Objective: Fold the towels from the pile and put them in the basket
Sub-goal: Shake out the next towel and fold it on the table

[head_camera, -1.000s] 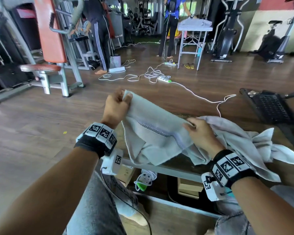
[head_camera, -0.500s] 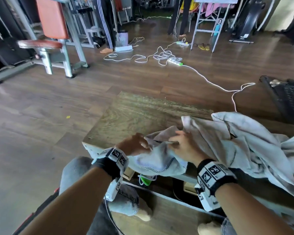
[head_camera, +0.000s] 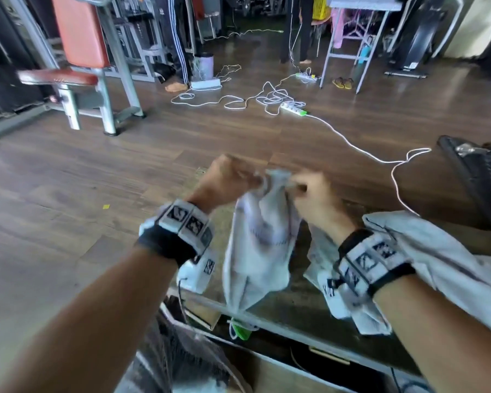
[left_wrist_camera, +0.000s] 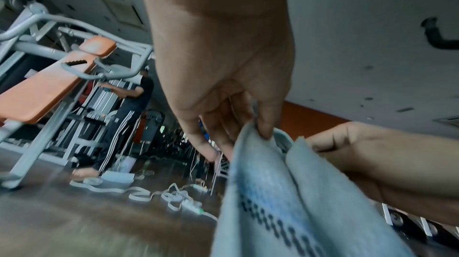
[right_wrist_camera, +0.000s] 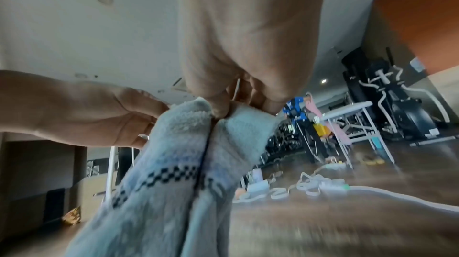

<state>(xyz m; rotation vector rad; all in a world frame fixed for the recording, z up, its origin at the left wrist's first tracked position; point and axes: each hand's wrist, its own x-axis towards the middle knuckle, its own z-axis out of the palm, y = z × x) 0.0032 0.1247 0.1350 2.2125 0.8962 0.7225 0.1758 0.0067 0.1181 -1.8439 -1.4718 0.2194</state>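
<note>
Pinching together at frame centre, left hand and right hand hold a pale checker-striped terry towel; heaped white towels lower right.

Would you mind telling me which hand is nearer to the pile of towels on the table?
Right. The right hand is just left of the pile, its wrist beside it. The left hand is further left, beyond the held towel both pinch.
</note>
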